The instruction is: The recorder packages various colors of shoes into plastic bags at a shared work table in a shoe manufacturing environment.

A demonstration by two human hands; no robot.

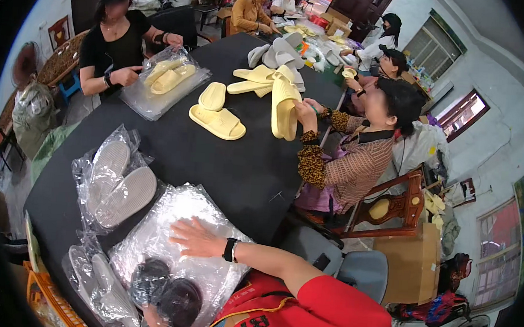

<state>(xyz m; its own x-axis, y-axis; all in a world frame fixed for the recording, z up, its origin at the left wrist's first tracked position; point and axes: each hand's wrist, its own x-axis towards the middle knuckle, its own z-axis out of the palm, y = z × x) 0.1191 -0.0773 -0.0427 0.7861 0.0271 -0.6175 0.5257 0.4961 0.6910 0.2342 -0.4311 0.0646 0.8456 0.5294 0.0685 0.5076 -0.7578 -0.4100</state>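
Observation:
My right hand lies flat with fingers spread on a stack of clear plastic bags at the table's near edge. At the lower edge, my left hand is only partly in view, closed at the side of a pair of black slippers in a clear bag, on top of the stack. Left of the stack sit bagged light grey slippers, soles up. Nearer to me is another bagged grey pair.
Yellow slippers lie mid-table. A person at right holds a yellow pair; another at far left handles bagged yellow slippers. Grey slippers are heaped farther back. An orange crate stands at lower left, a grey chair at right.

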